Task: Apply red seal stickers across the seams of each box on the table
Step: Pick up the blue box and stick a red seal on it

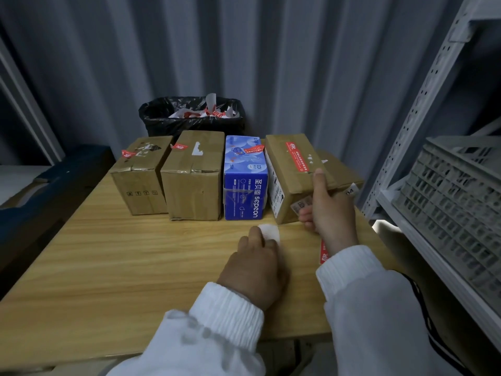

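Hands apart, right hand (330, 213) gripped the near corner of the rightmost brown cardboard box (291, 180) at centre right, red seal sticker (296, 158) across its top, left hand (257, 263) pinched a white paper scrap (271, 231) on the wooden counter (122, 256).

Four boxes (193, 175) abreast (one blue), red seal stickers (296, 157) on top.

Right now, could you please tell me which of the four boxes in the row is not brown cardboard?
The blue box, third from the left; the other three boxes are all brown cardboard.
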